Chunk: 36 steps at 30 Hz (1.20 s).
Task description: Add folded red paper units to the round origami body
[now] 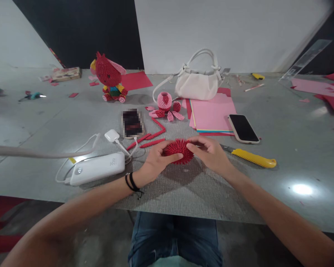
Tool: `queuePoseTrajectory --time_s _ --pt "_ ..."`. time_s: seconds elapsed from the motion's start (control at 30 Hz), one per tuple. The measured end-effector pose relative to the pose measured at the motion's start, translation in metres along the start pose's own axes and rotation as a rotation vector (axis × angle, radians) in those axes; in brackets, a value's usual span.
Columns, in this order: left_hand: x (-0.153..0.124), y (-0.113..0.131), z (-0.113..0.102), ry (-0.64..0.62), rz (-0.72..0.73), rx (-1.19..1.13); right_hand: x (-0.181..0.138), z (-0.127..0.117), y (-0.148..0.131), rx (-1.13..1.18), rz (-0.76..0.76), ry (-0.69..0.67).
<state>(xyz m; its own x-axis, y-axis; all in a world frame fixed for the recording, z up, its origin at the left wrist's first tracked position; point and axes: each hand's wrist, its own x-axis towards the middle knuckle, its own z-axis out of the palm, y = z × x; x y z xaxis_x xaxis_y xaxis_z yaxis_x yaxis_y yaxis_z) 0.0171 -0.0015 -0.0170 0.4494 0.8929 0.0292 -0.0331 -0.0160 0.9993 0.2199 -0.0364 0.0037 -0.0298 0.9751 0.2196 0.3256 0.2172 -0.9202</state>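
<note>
A spiky red folded-paper ring [179,150] rests on the grey table [183,193] in front of me. My left hand [156,163] grips its left side, thumb across the near edge. My right hand [210,152] holds its right side, fingers curled over the top. Three red strips of joined paper pieces [151,138] lie just beyond the ring. Farther back stands a pink and red paper flower piece [166,106].
A white power bank [97,168] with cables and a charger [111,135] lies left. A yellow utility knife [253,158], a phone [243,128] and stacked coloured paper [211,115] lie right. Another phone [132,123], a white handbag [197,83] and a red paper figure [109,77] sit behind.
</note>
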Motion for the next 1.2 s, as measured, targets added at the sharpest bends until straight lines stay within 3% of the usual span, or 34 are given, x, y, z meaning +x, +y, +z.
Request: queuePoseTrajectory --time_s 0.23,0.6,0.97,1.2 --pt "-0.005 0.005 -0.001 0.025 0.003 0.034 -0.003 -0.003 -0.001 0.078 0.013 -0.01" --pt "-0.011 0.025 0.0 -0.096 -0.087 0.173 -0.008 0.003 -0.016 0.051 0.127 0.005" --pt "-0.01 0.02 0.0 -0.044 -0.094 0.185 -0.012 0.004 -0.024 0.023 0.143 0.041" --pt "-0.009 0.022 0.0 -0.078 -0.091 0.141 -0.012 0.001 -0.023 0.042 0.148 0.05"
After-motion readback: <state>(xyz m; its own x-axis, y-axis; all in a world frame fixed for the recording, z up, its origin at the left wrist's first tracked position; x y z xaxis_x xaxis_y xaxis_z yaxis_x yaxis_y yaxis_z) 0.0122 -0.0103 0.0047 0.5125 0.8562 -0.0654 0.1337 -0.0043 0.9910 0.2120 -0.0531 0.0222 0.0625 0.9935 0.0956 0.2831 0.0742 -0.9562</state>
